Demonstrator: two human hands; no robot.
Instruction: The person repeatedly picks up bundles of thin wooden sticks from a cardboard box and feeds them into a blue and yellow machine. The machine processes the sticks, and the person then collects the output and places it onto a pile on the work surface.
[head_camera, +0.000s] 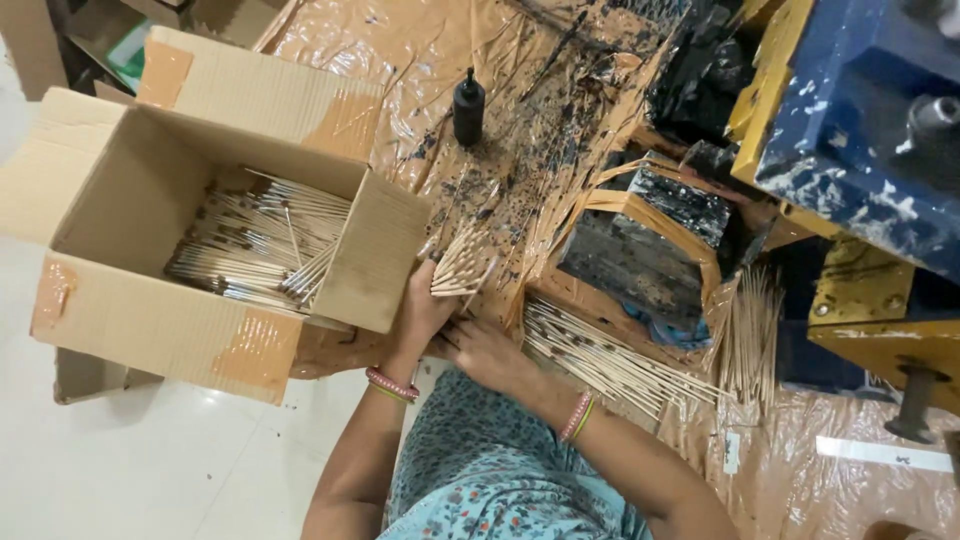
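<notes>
My left hand (425, 305) is closed around a small bundle of thin wooden sticks (460, 268), held fanned out beside the right wall of an open cardboard box (150, 300). My right hand (485, 352) lies just below it, fingers bent, touching the near end of a loose pile of sticks (600, 360) on the plastic-covered table. Whether it grips any stick is hidden. Inside the box lie several rows of dark-tipped sticks (255, 245).
A small black bottle (468, 108) stands on the stained plastic sheet (400, 50). A black-smeared block wrapped in tape (650, 235) sits right of my hands. More sticks (750, 335) lean by a blue and yellow machine (860, 130). White floor (150, 460) lies at left.
</notes>
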